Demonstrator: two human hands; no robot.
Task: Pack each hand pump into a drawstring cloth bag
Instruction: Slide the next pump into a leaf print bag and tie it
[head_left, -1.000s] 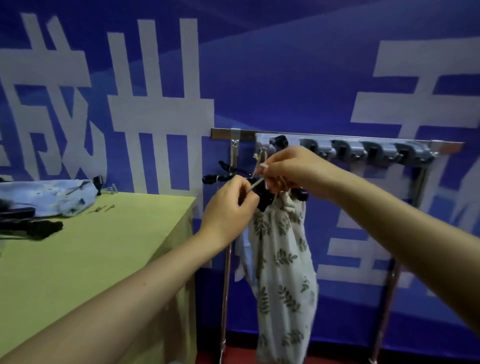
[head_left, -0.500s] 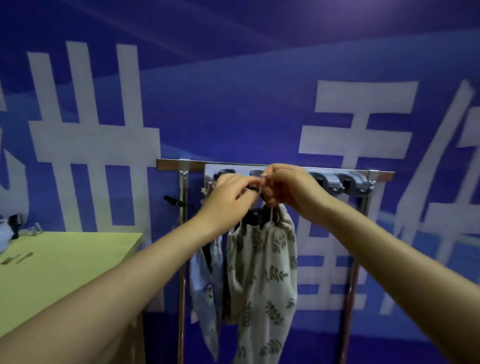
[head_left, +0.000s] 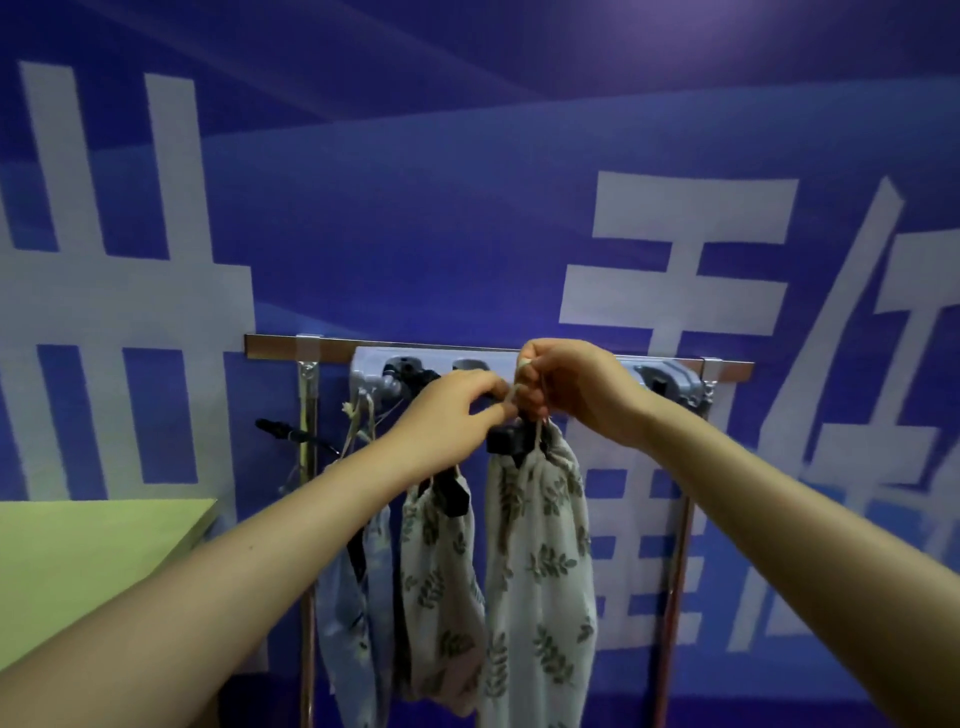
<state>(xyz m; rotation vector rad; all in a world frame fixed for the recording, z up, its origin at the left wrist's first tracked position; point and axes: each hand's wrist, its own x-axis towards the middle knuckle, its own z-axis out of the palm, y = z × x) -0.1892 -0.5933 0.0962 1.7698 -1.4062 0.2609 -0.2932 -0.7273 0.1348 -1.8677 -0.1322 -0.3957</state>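
A white leaf-print drawstring bag (head_left: 540, 561) hangs below my hands, with a black pump handle (head_left: 511, 441) sticking out of its gathered mouth. My right hand (head_left: 566, 387) pinches the bag's cream cord up at the hook rail (head_left: 675, 366). My left hand (head_left: 452, 410) holds the same cord just to the left, fingertips meeting the right hand. A second leaf-print bag (head_left: 441, 582) with a black pump handle (head_left: 452, 491) hangs to the left, and a pale blue bag (head_left: 348, 623) hangs beside it.
The grey hook rail is fixed to a metal stand (head_left: 307, 519) in front of a blue banner wall. A green table (head_left: 78, 561) sits at lower left. A black pump part (head_left: 280, 430) pokes out behind the stand's left post.
The view swung right and up, away from the table. Both hands lifted the leaf-print bag's cord up to the hook rail, and two more hanging bags came into sight.
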